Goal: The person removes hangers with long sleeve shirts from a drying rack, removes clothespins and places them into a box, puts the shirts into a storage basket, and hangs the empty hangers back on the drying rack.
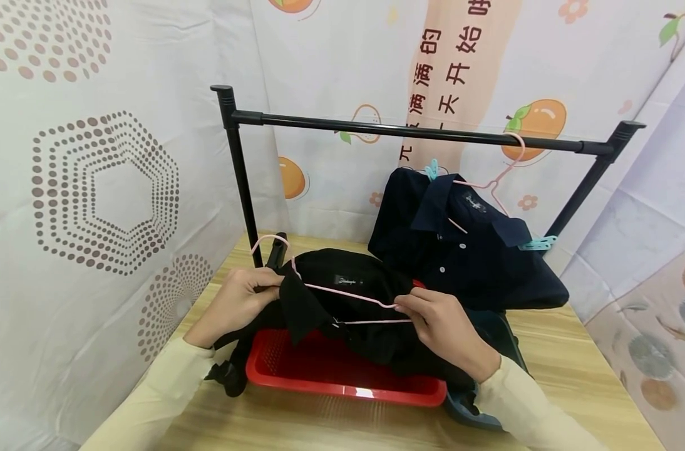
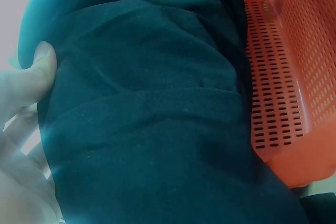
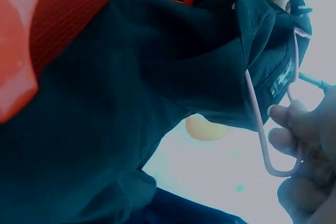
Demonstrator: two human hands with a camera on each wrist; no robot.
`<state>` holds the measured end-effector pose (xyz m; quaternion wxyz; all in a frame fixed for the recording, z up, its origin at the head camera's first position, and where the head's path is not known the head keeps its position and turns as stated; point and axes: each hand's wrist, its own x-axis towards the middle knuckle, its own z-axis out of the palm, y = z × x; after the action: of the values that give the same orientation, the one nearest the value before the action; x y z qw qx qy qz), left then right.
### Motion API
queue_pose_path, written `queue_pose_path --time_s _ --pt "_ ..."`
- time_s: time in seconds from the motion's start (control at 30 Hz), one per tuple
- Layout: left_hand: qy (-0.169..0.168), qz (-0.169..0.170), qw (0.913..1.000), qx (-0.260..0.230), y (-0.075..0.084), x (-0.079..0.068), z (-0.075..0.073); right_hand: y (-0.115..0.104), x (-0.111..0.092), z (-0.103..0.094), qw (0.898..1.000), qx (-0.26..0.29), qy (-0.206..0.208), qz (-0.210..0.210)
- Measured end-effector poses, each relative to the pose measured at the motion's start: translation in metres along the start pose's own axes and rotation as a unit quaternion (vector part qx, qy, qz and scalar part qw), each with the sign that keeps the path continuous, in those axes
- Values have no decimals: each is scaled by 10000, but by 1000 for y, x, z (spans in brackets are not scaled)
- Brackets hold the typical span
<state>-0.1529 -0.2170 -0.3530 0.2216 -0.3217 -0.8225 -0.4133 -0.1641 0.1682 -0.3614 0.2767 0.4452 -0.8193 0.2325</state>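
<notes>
A black collared shirt lies bunched over a red basket, its neck label showing. At the left side of its collar, my left hand pinches the cloth; the left wrist view has the thumb on the dark shirt. A pink hanger runs partly inside the neck opening, with its hook sticking out near the left hand. My right hand grips the hanger's right part. In the right wrist view, the curved end of the hanger stands outside the cloth beside my fingers.
Behind the shirt stands a black rack. A navy shirt is by its right side, with a pink hanger hooked on the bar and light-blue clips at its shoulders. A dark blue basket sits right of the red one on the wooden table.
</notes>
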Motion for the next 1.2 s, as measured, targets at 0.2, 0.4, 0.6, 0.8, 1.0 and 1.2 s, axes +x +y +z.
queue_pose_path --time_s 0.2,0.4,0.6,0.8,1.0,1.2 --pt "-145 22 9999 -4 1 2 4 6 -8 -2 9987 404 5 322" --pt "-216 38 9998 11 -1 -1 4 10 -11 -6 9986 430 222 234" --pt "-189 -59 9998 49 -2 -5 4 15 -17 -12 9986 322 275 323" --pt "-219 -184 9996 -36 -4 -9 3 19 -24 -18 9980 330 358 405" --pt "-223 -108 9997 -23 -5 -10 3 22 -28 -26 9977 208 440 474" --pt "-221 -47 9997 -17 -6 -10 2 25 -31 -33 9974 101 543 453"
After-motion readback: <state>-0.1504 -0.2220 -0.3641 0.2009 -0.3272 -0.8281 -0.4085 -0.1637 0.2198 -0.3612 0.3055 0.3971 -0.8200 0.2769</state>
